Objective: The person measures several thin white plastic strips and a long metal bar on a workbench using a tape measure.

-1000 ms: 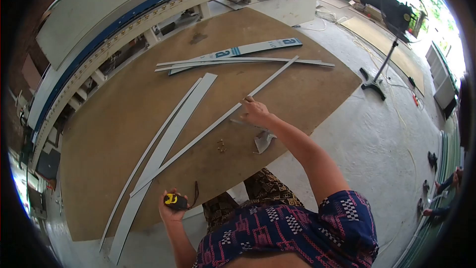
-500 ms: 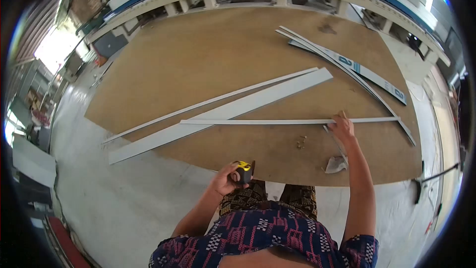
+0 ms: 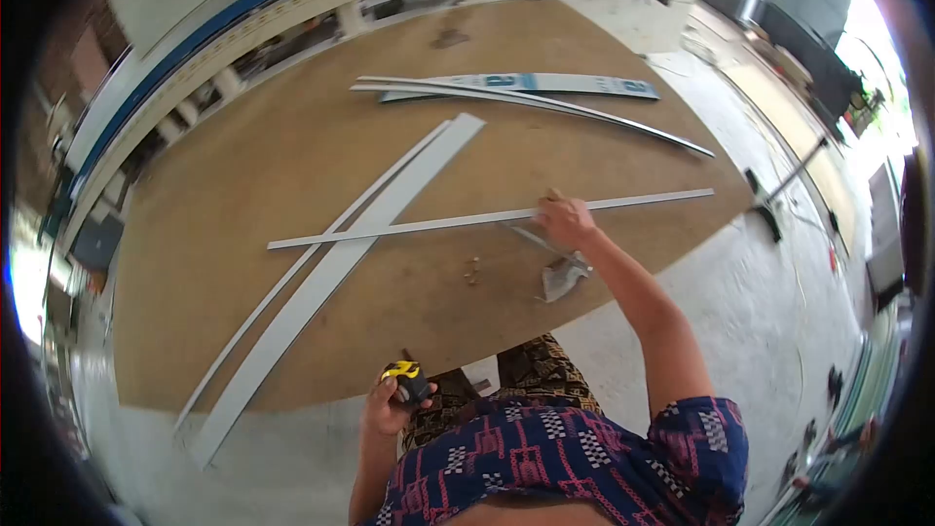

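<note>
My left hand (image 3: 387,411) is closed round a yellow and black tape measure (image 3: 407,382) near the front edge of the brown table board. Over the board, my right hand (image 3: 565,220) grips a thin white strip (image 3: 438,224) with its fingers closed. The strip's left end lies across a wide white strip (image 3: 341,268) and a narrow strip (image 3: 310,261). Just below my right hand are a thin metal piece (image 3: 534,236) and a crumpled whitish piece (image 3: 562,278). Several small brass-coloured bits (image 3: 471,271) lie to the left of that piece.
On the far part of the brown board (image 3: 234,185) lie long thin strips (image 3: 614,119) over a strip with blue print (image 3: 584,84). A long machine with a blue band (image 3: 243,2) runs behind the board. A black-footed stand (image 3: 765,209) is on the floor at right.
The view has turned to the right, so the board and strips appear shifted left and rotated. My right hand still grips the thin strip, and my left still holds the tape measure.
</note>
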Available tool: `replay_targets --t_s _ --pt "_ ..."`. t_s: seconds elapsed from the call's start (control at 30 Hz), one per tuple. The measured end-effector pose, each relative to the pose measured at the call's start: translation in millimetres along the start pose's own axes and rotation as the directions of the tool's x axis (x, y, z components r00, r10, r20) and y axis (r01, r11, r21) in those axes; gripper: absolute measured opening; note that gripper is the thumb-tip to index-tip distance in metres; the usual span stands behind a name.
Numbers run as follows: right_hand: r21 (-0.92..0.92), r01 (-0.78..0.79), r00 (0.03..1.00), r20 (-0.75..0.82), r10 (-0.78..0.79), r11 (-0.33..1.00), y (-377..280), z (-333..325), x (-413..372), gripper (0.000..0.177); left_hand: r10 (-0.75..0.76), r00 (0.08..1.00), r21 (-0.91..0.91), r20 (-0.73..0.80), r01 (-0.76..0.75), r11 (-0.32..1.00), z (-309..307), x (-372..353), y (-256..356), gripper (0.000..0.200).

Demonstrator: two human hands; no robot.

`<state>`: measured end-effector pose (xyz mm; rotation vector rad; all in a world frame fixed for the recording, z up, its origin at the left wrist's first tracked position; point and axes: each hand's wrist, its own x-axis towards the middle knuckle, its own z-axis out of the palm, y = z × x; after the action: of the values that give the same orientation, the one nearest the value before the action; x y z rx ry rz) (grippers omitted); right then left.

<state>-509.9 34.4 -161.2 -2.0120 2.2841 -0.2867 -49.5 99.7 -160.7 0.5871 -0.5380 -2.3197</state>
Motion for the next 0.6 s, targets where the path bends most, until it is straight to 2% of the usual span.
replay_targets --t_s 0.1,0.2,0.3,0.4,0.5,0.57,0.6 --pt "0.057 -0.047 0.998 -0.039 0.050 0.997 -12 -11 -9 0.026 -0.046 0.999 -0.069 -0.024 0.045 0.997 11 6 -1 0.040" --pt "0.097 -0.045 0.994 -0.091 0.054 0.994 -11 -5 -10 0.028 -0.062 0.998 -0.030 -0.029 0.061 0.998 23 11 -1 0.041" --pt "0.125 -0.023 0.990 -0.136 0.040 0.992 -7 2 -10 0.030 -0.057 0.998 0.131 -0.025 0.060 0.990 36 23 1 0.043" --pt "0.309 -0.023 0.952 -0.283 0.115 0.951 -45 -23 -25 0.029 0.002 0.997 0.239 -0.077 0.016 0.971 72 33 3 0.045" --pt "0.575 0.082 0.990 -0.138 -0.002 0.814 -83 -38 -49 0.026 0.060 0.995 0.336 -0.084 -0.028 0.942 96 49 2 0.047" --pt "0.794 0.186 0.982 -0.165 -0.089 0.578 -116 -52 -78 0.022 0.120 0.991 0.555 -0.054 -0.070 0.829 103 60 -1 0.047" --pt "0.873 0.072 0.997 -0.048 -0.061 0.483 -132 -67 -92 0.022 0.149 0.988 0.652 -0.032 -0.093 0.753 106 65 -2 0.046"
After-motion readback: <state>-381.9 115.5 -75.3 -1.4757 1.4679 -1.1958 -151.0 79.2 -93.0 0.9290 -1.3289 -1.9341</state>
